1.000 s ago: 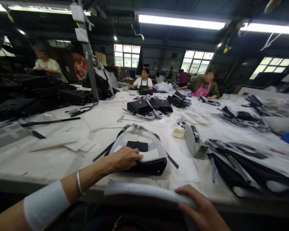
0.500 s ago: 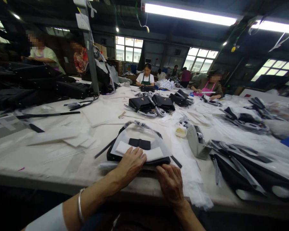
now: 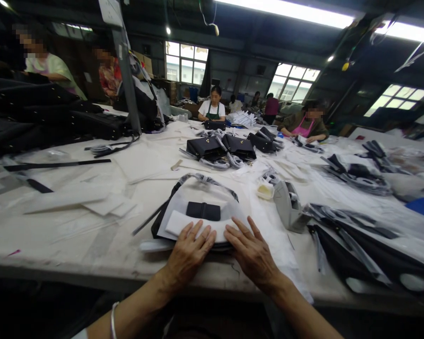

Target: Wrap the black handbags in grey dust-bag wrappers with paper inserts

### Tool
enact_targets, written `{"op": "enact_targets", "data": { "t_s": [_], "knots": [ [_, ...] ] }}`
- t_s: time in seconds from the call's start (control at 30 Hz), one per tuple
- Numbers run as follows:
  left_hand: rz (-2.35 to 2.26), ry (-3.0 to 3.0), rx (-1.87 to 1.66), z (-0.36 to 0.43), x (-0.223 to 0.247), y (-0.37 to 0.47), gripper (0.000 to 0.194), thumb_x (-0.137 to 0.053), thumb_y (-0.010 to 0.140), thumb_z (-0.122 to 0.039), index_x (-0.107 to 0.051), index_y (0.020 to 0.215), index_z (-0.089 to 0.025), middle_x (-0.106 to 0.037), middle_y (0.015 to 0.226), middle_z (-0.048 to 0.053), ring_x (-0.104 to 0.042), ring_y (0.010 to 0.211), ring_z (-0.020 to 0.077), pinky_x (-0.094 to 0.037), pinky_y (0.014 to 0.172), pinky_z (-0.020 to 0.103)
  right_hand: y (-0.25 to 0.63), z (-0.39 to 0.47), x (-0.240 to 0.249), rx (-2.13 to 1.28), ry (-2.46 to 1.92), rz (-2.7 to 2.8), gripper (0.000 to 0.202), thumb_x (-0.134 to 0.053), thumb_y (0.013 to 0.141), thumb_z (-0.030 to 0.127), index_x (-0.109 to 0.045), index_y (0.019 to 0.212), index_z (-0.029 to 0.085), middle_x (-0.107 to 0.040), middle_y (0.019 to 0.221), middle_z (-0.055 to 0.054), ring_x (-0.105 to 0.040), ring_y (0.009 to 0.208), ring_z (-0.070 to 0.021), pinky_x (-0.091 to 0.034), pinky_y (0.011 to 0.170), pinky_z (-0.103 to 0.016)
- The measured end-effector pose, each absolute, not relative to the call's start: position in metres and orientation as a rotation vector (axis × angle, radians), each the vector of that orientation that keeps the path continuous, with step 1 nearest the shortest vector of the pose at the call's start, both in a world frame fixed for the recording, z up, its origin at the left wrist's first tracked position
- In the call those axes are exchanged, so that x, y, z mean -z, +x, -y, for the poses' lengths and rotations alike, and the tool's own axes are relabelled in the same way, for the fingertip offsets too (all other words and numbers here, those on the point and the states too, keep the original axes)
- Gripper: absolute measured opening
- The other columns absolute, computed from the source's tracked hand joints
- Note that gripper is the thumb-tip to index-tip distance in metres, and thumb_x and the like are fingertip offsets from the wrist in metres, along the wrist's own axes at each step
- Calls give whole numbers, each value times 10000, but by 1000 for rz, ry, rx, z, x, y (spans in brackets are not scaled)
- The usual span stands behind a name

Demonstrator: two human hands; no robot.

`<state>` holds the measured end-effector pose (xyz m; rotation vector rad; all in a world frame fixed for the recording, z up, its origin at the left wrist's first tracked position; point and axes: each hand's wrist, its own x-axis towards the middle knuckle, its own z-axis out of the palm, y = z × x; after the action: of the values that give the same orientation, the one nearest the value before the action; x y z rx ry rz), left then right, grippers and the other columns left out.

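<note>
A black handbag (image 3: 158,222) lies on the table close to me, its strap (image 3: 178,184) looping away at the back. Over the bag rests a thin white sheet (image 3: 176,205), and a white foam strip (image 3: 175,225) runs across the front of it. The sheet has a dark tab with a band (image 3: 204,211) showing at its middle. My left hand (image 3: 192,247) lies flat on the strip with its fingers spread. On the strip's right end, my right hand (image 3: 254,252) rests with fingers stretched out. Neither hand grips anything; the bag's front edge is partly hidden by them.
A grey tape dispenser (image 3: 289,207) stands right of the bag, beside a small tub (image 3: 265,190). More black bags (image 3: 367,254) lie at the right and others (image 3: 205,148) further back. White sheets (image 3: 70,200) are at the left. Co-workers sit across the table.
My right hand has come up from the bag's front edge onto the foam strip, its fingers now spread. My left hand stays on the strip. The view has shifted slightly.
</note>
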<state>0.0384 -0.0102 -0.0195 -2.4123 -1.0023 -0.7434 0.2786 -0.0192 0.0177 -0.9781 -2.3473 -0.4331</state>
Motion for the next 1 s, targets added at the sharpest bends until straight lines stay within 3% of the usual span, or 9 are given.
{"op": "enact_targets", "data": {
  "t_s": [0.1, 0.3, 0.5, 0.7, 1.0],
  "knots": [
    [920, -2404, 625, 15, 15, 41, 400, -366, 1014, -201, -546, 1364, -131, -588, 1383, 145, -504, 1325, 294, -355, 1126, 515, 277, 16, -3, 405, -931, 2282, 325, -480, 950, 78, -647, 1200, 202, -729, 1181, -73, -612, 1230, -216, -388, 1158, -501],
    [839, -2324, 412, 15, 19, 56, 432, -358, 957, -121, -513, 1304, 84, -608, 1280, 308, -605, 1217, 338, -433, 1058, 484, 274, 22, 15, 508, -951, 2209, 404, -420, 934, 12, -614, 1251, 173, -705, 1237, -84, -579, 1270, -234, -463, 1084, -466],
    [766, -2346, 375, 3, 18, 57, 407, -379, 935, -93, -535, 1284, 47, -637, 1248, 278, -625, 1189, 319, -460, 1028, 464, 262, 29, 5, 602, -1075, 2322, 424, -484, 891, 131, -571, 1305, 93, -646, 1306, -163, -525, 1304, -335, -424, 1104, -567],
    [792, -2356, 350, 1, 17, 59, 389, -402, 927, -77, -560, 1259, 48, -638, 1228, 293, -628, 1171, 337, -472, 992, 487, 244, 22, 10, 849, -1096, 2364, 465, -391, 849, 4, -575, 1274, 42, -667, 1216, -217, -593, 1206, -329, -453, 1084, -517],
    [848, -2385, 316, -6, 10, 67, 376, -428, 925, -84, -552, 1259, 37, -652, 1191, 271, -635, 1121, 319, -467, 960, 474, 253, 6, 11, 783, -1137, 2448, 473, -500, 849, 77, -553, 1319, 53, -644, 1266, -191, -569, 1164, -333, -461, 1003, -464]
  ]
}}
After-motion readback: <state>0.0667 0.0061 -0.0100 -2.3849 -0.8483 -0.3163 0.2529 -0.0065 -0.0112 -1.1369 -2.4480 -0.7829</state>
